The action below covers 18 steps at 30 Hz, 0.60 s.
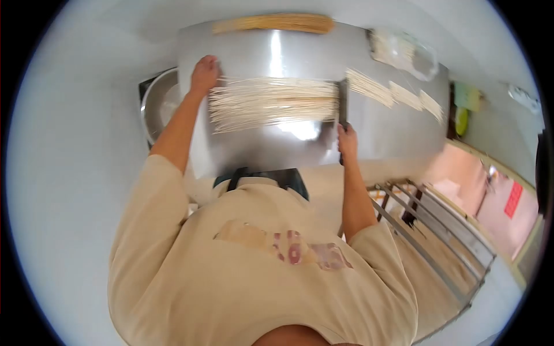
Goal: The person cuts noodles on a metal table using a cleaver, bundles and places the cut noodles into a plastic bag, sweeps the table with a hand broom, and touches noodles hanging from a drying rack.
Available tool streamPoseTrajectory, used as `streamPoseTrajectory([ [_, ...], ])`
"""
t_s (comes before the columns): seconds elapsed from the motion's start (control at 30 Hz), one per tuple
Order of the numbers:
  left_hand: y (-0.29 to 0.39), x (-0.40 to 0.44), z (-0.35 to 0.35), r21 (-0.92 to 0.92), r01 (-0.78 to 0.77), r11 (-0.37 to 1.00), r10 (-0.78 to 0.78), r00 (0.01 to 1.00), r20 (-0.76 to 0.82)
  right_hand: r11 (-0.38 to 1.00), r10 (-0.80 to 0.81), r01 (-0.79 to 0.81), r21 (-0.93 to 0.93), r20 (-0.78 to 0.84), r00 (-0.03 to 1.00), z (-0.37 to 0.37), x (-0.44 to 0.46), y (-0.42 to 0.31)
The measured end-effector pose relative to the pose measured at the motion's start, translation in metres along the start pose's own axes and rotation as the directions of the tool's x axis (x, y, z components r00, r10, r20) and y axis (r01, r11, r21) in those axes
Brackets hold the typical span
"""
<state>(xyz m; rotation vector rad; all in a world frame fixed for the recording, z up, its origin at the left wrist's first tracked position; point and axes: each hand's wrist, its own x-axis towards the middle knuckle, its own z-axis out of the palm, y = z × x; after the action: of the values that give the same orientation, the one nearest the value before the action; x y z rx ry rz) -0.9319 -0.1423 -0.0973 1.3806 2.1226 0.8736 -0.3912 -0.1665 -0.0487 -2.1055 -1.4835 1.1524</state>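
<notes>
Long pale noodle-like strands (274,102) lie side by side across a shiny metal table (392,135). At their left end is my left hand (206,75), its fingers closed near the strand ends; what they hold, if anything, is hidden. My right hand (347,141) is wrapped round the handle of a large knife (343,104). The knife's blade stands along the right ends of the strands. Just right of the blade, shorter cut strands (369,87) lie in slanted bundles, with smaller bundles (405,96) further right.
A bundle of yellowish sticks (277,23) lies along the table's far edge. A clear container (404,53) with pale pieces is at the far right corner. A round metal basin (153,106) sits left of the table. A metal rack (438,236) stands at the lower right.
</notes>
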Motion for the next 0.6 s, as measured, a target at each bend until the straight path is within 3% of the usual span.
streamPoseTrajectory([
  [0.03,-0.011,0.001,0.01,0.049,-0.183,0.982,0.184,0.982,-0.033,1.0,0.003,-0.003,-0.022,-0.005,1.0,0.001,-0.002,0.001],
  [0.07,0.002,-0.005,0.011,0.068,-0.223,0.973,0.224,0.975,-0.003,0.999,0.039,-0.039,-0.029,-0.015,0.999,0.0,-0.009,-0.012],
  [0.23,0.065,-0.029,0.018,0.145,-0.253,0.956,0.22,0.952,0.21,0.992,0.023,-0.029,-0.121,-0.049,0.999,-0.002,-0.011,-0.018],
  [0.33,0.092,-0.035,0.024,0.152,-0.381,0.912,0.303,0.875,0.377,0.982,0.033,-0.044,-0.185,-0.058,0.998,-0.001,-0.009,-0.015],
  [0.4,0.087,-0.035,0.05,0.152,-0.442,0.884,0.357,0.848,0.39,0.966,-0.018,-0.001,-0.26,-0.071,0.997,-0.001,-0.008,-0.011],
  [0.43,0.088,-0.035,0.048,0.161,-0.495,0.854,0.401,0.822,0.404,0.931,-0.191,0.142,-0.335,-0.118,0.974,-0.001,-0.012,-0.014],
  [0.5,0.103,-0.033,0.042,0.211,-0.526,0.824,0.326,0.745,0.582,0.929,-0.012,-0.014,-0.369,-0.067,0.998,-0.005,-0.019,-0.033],
  [0.53,0.107,-0.035,0.039,0.23,-0.521,0.822,0.309,0.748,0.587,0.942,-0.009,-0.027,-0.334,-0.107,0.994,-0.005,-0.031,-0.054],
  [0.57,0.111,-0.039,0.037,0.206,-0.53,0.823,0.274,0.687,0.673,0.952,-0.003,-0.042,-0.303,-0.15,0.989,-0.003,-0.04,-0.065],
  [0.6,0.114,-0.043,0.035,0.176,-0.534,0.827,0.239,0.617,0.75,0.959,-0.097,0.043,-0.279,-0.184,0.978,0.003,-0.041,-0.056],
])
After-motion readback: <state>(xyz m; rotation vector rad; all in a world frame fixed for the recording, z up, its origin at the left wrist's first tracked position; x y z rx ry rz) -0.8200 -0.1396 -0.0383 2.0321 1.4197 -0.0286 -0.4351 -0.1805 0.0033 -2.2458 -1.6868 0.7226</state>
